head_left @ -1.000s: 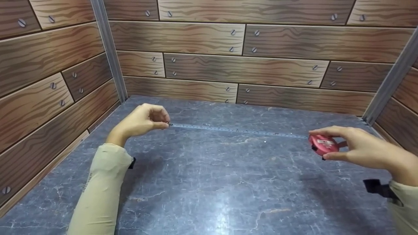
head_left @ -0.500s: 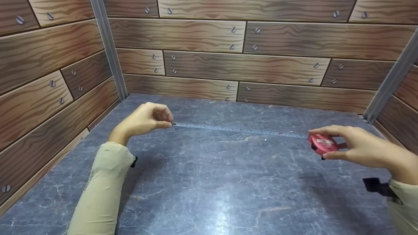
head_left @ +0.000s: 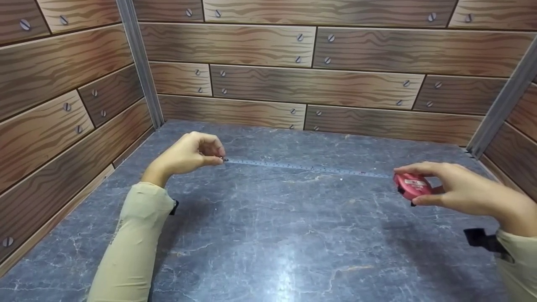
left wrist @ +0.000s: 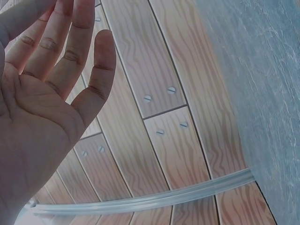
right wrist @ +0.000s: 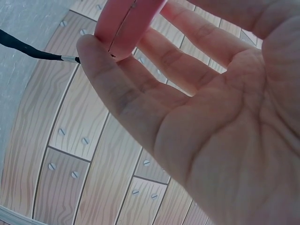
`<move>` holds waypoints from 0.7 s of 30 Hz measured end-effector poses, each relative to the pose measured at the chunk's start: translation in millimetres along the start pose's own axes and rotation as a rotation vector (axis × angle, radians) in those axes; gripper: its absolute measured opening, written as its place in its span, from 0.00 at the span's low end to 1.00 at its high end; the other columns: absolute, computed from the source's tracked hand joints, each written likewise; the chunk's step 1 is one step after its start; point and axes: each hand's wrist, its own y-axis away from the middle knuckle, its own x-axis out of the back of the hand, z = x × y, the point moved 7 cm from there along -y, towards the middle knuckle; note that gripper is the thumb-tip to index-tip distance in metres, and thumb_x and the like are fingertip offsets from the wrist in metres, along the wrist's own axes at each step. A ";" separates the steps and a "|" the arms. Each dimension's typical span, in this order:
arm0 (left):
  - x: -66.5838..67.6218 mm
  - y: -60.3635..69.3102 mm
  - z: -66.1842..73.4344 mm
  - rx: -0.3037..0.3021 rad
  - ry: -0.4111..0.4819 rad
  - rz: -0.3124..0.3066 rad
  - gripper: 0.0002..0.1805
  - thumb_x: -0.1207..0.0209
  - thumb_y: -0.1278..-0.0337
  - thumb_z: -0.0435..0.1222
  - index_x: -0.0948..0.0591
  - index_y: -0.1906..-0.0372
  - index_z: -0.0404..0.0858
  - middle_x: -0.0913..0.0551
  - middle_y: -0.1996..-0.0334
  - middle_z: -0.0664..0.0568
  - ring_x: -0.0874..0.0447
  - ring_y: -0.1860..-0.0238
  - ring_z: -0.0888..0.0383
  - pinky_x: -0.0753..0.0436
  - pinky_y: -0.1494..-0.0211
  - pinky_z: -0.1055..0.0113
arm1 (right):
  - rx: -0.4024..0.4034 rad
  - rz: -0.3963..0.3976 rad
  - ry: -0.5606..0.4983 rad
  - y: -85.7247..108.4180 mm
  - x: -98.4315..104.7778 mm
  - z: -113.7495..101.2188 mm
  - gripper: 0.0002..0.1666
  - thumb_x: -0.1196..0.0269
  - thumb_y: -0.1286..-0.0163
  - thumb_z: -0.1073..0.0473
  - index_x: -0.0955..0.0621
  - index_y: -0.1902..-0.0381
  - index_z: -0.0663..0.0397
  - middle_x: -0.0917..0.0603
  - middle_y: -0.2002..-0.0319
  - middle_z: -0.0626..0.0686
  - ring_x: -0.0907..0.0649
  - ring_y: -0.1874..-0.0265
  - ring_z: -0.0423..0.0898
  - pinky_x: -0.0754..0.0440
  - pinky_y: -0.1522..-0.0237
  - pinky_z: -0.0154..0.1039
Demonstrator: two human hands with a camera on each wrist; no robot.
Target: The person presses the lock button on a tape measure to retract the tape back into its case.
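Note:
A red tape measure [head_left: 412, 186] is gripped in my right hand [head_left: 465, 191], thumb on the near side and fingers on the far side. Its pale blade [head_left: 293, 167] stretches leftwards above the table. My left hand [head_left: 184, 155] pinches the blade's end between thumb and fingertips. In the left wrist view the left hand [left wrist: 51, 98] shows its palm and bent fingers, with the pinched tip out of frame. The right wrist view has the right hand [right wrist: 211, 117] holding the red case [right wrist: 124, 28], from which a black strap [right wrist: 30, 50] hangs.
The dark blue, marble-patterned table [head_left: 268, 235] lies below both hands. Walls printed as wooden planks [head_left: 251, 46] enclose the back and sides. Grey metal posts [head_left: 140, 63] stand at the two back corners.
My left hand has shifted slightly right, and the right hand with the case has drifted a little left. The exposed blade between them is somewhat shorter. Both holds stay the same.

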 end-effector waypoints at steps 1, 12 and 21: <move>-0.4 -0.4 0.1 0.000 -0.002 -0.002 0.05 0.27 0.37 0.29 0.12 0.59 0.38 0.09 0.64 0.47 0.14 0.64 0.58 0.18 0.59 0.70 | 0.002 0.002 0.002 0.1 0.1 0.0 0.42 0.21 0.37 0.58 0.22 0.26 0.55 0.13 0.39 0.60 0.21 0.52 0.26 0.14 0.57 0.30; -5.0 -2.3 0.9 0.009 -0.009 -0.018 0.06 0.27 0.38 0.29 0.12 0.59 0.39 0.08 0.64 0.47 0.13 0.64 0.57 0.16 0.60 0.69 | 0.011 0.008 0.032 -1.7 -0.4 -1.0 0.41 0.21 0.36 0.56 0.22 0.26 0.52 0.12 0.38 0.58 0.21 0.52 0.28 0.16 0.58 0.30; -9.1 -2.7 5.4 -0.012 -0.022 -0.022 0.06 0.27 0.38 0.29 0.12 0.60 0.39 0.09 0.65 0.48 0.15 0.66 0.58 0.17 0.60 0.69 | 0.000 -0.004 0.048 -3.2 -1.9 -1.0 0.41 0.21 0.35 0.56 0.22 0.26 0.52 0.13 0.38 0.59 0.20 0.53 0.31 0.18 0.59 0.31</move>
